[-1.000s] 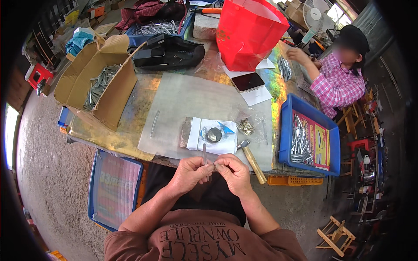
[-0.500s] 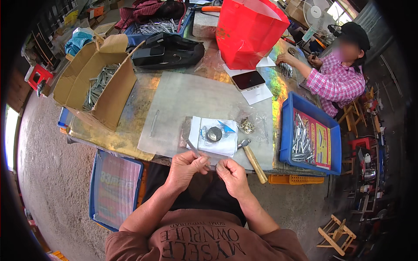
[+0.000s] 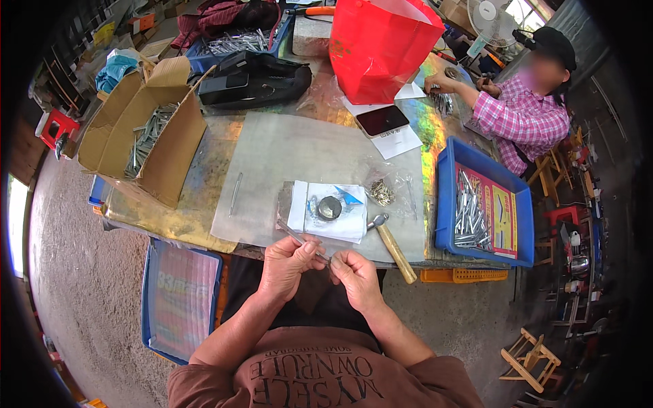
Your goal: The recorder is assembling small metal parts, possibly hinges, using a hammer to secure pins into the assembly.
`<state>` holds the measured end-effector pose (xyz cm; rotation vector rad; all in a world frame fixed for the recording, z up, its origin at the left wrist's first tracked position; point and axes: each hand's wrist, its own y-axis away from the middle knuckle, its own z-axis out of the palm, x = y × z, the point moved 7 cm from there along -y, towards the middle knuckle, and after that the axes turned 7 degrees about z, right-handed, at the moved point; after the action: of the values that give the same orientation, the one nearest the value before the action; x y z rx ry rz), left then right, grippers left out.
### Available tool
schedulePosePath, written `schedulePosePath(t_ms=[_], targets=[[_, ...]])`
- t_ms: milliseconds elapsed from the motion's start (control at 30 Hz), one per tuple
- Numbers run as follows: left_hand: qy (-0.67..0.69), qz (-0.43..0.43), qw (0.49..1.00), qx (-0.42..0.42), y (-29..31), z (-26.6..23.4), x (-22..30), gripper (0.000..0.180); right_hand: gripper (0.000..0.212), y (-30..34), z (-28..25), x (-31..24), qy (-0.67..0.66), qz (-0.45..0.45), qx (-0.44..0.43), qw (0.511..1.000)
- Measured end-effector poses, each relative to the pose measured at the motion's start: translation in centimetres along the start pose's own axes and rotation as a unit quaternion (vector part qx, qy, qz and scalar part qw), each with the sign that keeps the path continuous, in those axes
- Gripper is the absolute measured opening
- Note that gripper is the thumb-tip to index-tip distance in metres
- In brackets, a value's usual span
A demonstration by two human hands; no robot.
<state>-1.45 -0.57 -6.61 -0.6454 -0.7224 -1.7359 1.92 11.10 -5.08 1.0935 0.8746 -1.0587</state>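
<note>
My left hand (image 3: 284, 266) is closed round a thin grey metal rod (image 3: 291, 232), which slants up to the left above the table's front edge. Thumb and fingers of my right hand (image 3: 356, 277) are pinched together at the rod's lower end; whatever they hold is too small to make out. Just beyond lies a stack of white paper (image 3: 297, 216) bearing a small round dark metal block (image 3: 329, 208) and a blue scrap (image 3: 349, 196). A hammer (image 3: 393, 249) with a wooden handle rests right of the paper. Small brass-coloured pieces (image 3: 381, 192) are heaped on clear plastic behind it.
An open cardboard box (image 3: 170, 153) of metal rods stands left. On the right sits a blue tray (image 3: 445, 204) with more rods. Farther back are a phone (image 3: 382, 121), a red bag (image 3: 381, 54) and a black bag (image 3: 279, 85). A co-worker (image 3: 520, 119) sits at the far right.
The whole view has shifted slightly. My hands have come closer together, with the right fingers now meeting the rod's lower end.
</note>
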Motion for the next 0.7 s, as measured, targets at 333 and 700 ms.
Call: schedulePosePath(t_ms=[333,700], targets=[[-0.015,0.053,0.998,-0.012,0.3,0.3,-0.5,0.011,0.017,0.3,0.2,0.3,-0.049,0.001,0.015,0.999],[-0.071,0.095,0.993,0.006,0.0,0.0,0.0,0.014,0.015,-0.8,-0.1,1.1,-0.144,0.035,0.021,0.989]])
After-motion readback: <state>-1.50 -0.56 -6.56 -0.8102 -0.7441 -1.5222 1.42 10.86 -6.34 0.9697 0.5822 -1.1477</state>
